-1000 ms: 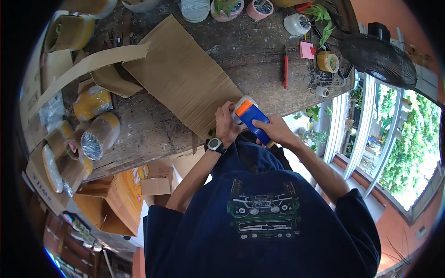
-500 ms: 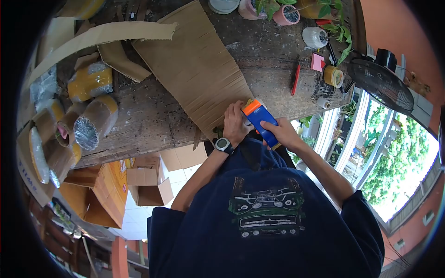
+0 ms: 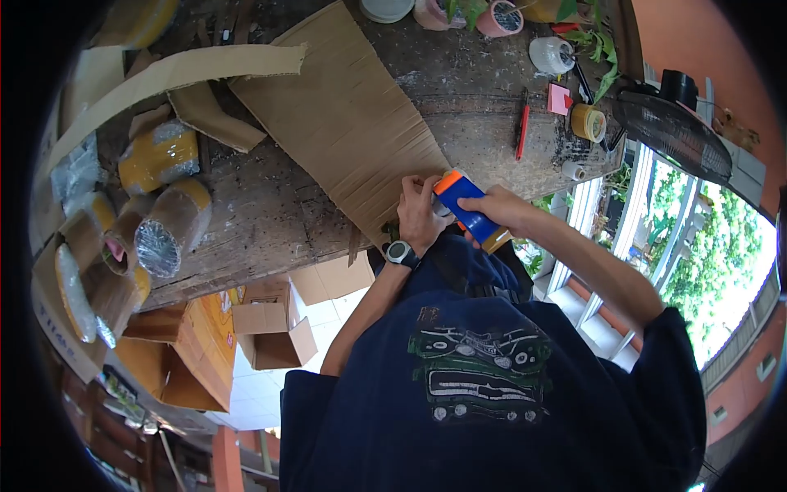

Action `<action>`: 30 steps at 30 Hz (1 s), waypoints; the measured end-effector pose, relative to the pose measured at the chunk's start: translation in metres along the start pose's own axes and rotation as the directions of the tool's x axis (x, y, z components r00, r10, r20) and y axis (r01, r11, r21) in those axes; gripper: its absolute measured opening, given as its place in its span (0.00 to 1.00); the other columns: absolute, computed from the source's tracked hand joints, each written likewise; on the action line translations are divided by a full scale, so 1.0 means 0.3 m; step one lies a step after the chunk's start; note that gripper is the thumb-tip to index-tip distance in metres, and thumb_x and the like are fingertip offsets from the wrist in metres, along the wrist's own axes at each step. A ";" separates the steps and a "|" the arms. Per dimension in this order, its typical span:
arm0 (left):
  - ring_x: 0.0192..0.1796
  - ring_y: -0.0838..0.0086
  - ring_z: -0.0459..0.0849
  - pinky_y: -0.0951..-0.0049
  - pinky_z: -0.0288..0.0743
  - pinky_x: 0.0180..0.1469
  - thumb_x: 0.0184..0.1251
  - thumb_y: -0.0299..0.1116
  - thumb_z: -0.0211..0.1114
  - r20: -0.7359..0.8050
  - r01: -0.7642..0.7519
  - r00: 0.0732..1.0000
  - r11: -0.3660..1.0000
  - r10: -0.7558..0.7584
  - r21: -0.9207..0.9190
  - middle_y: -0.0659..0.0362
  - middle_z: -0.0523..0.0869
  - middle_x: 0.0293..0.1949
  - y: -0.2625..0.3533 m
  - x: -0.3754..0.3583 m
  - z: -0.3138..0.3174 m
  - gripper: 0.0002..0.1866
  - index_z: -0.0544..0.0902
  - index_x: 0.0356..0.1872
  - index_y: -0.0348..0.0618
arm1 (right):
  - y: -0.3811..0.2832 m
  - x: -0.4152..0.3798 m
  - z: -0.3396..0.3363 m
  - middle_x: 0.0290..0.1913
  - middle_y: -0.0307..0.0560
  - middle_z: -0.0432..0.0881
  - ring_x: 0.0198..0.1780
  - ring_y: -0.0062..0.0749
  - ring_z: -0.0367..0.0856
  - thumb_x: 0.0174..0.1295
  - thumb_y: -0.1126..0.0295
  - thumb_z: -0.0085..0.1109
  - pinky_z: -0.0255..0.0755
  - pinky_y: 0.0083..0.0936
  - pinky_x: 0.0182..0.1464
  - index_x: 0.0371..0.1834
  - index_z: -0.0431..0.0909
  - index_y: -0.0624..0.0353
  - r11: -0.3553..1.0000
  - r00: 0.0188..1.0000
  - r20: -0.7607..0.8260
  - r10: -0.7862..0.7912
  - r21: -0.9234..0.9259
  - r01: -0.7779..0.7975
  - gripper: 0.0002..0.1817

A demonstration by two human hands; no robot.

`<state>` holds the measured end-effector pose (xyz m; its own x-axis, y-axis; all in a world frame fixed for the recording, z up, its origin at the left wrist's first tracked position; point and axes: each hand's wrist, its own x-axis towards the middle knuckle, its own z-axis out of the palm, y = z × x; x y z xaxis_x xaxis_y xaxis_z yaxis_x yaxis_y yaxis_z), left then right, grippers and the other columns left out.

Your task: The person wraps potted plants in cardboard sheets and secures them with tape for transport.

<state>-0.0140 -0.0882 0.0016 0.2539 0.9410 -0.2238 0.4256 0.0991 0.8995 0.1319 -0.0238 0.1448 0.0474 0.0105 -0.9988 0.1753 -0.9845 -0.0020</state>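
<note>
My right hand [image 3: 498,211] grips a blue tape dispenser [image 3: 470,207] with an orange end, its thumb lying across the blue side. Beside the orange end is my left hand [image 3: 420,215], with fingers bent around something at the table edge that is mostly hidden. A watch [image 3: 398,252] is on the left wrist. Just beyond my left hand, the narrow end of a large flat cardboard sheet [image 3: 344,107] reaches the front edge of the wooden table [image 3: 238,221].
Wrapped rolls [image 3: 161,238] and cardboard strips [image 3: 176,70] lie at the left. A red cutter [image 3: 523,127], pink notes [image 3: 559,99], a tape roll [image 3: 589,122] and potted plants [image 3: 499,18] stand right, near a black fan [image 3: 674,131]. Open boxes [image 3: 275,336] sit below.
My right hand has turned the dispenser flatter and shifted slightly right, its elbow swinging outward. The left hand stays close to the orange end. The whole view has shifted a little.
</note>
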 end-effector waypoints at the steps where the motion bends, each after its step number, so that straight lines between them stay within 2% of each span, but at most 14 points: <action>1: 0.50 0.49 0.82 0.53 0.82 0.47 0.34 0.35 0.85 0.002 -0.016 1.000 1.000 0.016 -0.019 0.49 0.73 0.52 -0.001 0.004 -0.005 0.41 0.78 0.58 0.54 | 0.037 -0.003 -0.013 0.31 0.57 0.86 0.27 0.39 0.88 0.73 0.59 0.59 0.84 0.33 0.28 0.51 0.73 0.72 0.999 0.999 0.005 -0.037 -0.014 0.037 0.22; 3: 0.50 0.49 0.81 0.53 0.81 0.48 0.34 0.35 0.86 0.007 -0.042 0.999 0.998 0.043 -0.052 0.50 0.73 0.52 -0.005 0.009 -0.016 0.40 0.80 0.57 0.53 | 0.127 0.015 -0.043 0.33 0.53 0.86 0.28 0.33 0.88 0.71 0.56 0.62 0.84 0.28 0.32 0.52 0.75 0.71 0.996 0.996 0.044 -0.079 0.032 0.078 0.25; 7: 0.50 0.51 0.81 0.53 0.81 0.48 0.32 0.36 0.86 0.036 -0.020 0.999 0.999 0.021 -0.048 0.52 0.73 0.52 -0.006 0.006 -0.016 0.39 0.83 0.56 0.54 | 0.236 0.056 -0.075 0.34 0.45 0.82 0.31 0.29 0.87 0.70 0.54 0.64 0.84 0.24 0.34 0.48 0.77 0.68 0.974 0.972 0.080 -0.221 0.058 0.217 0.23; 13: 0.49 0.54 0.81 0.55 0.81 0.49 0.30 0.38 0.87 0.099 -0.047 0.994 0.999 0.045 0.017 0.53 0.74 0.50 -0.019 0.022 -0.014 0.40 0.86 0.57 0.54 | 0.270 0.060 -0.074 0.32 0.43 0.82 0.30 0.28 0.87 0.70 0.53 0.64 0.83 0.24 0.33 0.45 0.78 0.67 0.951 0.949 0.077 -0.305 0.080 0.299 0.22; 15: 0.48 0.55 0.81 0.55 0.81 0.49 0.30 0.39 0.87 0.136 -0.051 0.990 0.996 0.041 0.072 0.53 0.74 0.49 -0.026 0.025 -0.011 0.41 0.86 0.57 0.54 | 0.290 0.051 -0.063 0.30 0.44 0.83 0.28 0.28 0.87 0.70 0.53 0.63 0.82 0.23 0.32 0.42 0.78 0.67 0.939 0.940 0.028 -0.340 0.066 0.338 0.22; 18: 0.44 0.57 0.82 0.57 0.81 0.45 0.31 0.41 0.87 0.115 -0.177 0.981 0.969 0.158 0.175 0.53 0.76 0.46 -0.031 0.011 -0.001 0.41 0.85 0.57 0.53 | 0.283 0.003 -0.052 0.27 0.46 0.84 0.26 0.28 0.87 0.71 0.53 0.63 0.81 0.23 0.31 0.38 0.79 0.68 0.927 0.931 0.009 -0.364 0.103 0.361 0.23; 21: 0.39 0.59 0.83 0.60 0.81 0.40 0.32 0.42 0.87 0.005 -0.200 0.979 0.961 0.203 0.189 0.55 0.77 0.42 -0.017 0.012 0.012 0.40 0.85 0.56 0.50 | 0.321 -0.055 -0.074 0.25 0.47 0.85 0.25 0.28 0.87 0.70 0.53 0.63 0.81 0.22 0.30 0.35 0.80 0.70 0.928 0.934 -0.002 -0.358 0.110 0.356 0.24; 24: 0.37 0.61 0.83 0.61 0.81 0.37 0.31 0.42 0.87 0.067 -0.295 0.955 0.927 0.287 0.233 0.56 0.78 0.40 -0.021 0.025 0.015 0.39 0.86 0.54 0.48 | 0.424 -0.049 -0.092 0.24 0.48 0.85 0.25 0.29 0.88 0.70 0.51 0.62 0.80 0.23 0.30 0.35 0.82 0.71 0.910 0.910 -0.042 -0.411 0.039 0.413 0.26; 25: 0.38 0.61 0.83 0.61 0.81 0.39 0.32 0.41 0.87 0.111 -0.245 0.968 0.943 0.224 0.226 0.57 0.78 0.40 -0.009 0.024 0.007 0.37 0.87 0.53 0.47 | 0.464 -0.034 -0.095 0.24 0.48 0.85 0.26 0.29 0.88 0.69 0.50 0.62 0.80 0.23 0.31 0.35 0.82 0.71 0.896 0.894 -0.059 -0.444 0.008 0.445 0.27; 29: 0.39 0.62 0.84 0.63 0.81 0.42 0.33 0.41 0.87 0.166 -0.211 0.972 0.928 0.167 0.306 0.58 0.78 0.41 0.029 0.032 -0.006 0.36 0.87 0.52 0.45 | 0.616 0.156 -0.104 0.23 0.46 0.85 0.26 0.29 0.88 0.68 0.44 0.61 0.79 0.23 0.33 0.36 0.84 0.70 0.851 0.848 -0.097 -0.521 0.018 0.525 0.31; 30: 0.39 0.62 0.84 0.63 0.81 0.43 0.33 0.41 0.87 0.171 -0.215 0.971 0.924 0.167 0.315 0.58 0.79 0.41 0.037 0.034 -0.004 0.36 0.87 0.52 0.45 | 0.623 0.178 -0.108 0.23 0.46 0.85 0.26 0.27 0.87 0.68 0.45 0.62 0.78 0.23 0.32 0.35 0.84 0.70 0.841 0.836 -0.103 -0.539 -0.013 0.541 0.30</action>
<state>-0.0076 -0.0771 0.0095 0.4663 0.8749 -0.1311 0.6127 -0.2124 0.7612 0.1992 -0.2015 0.0928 0.0462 0.5575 -0.8289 0.1863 -0.8201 -0.5411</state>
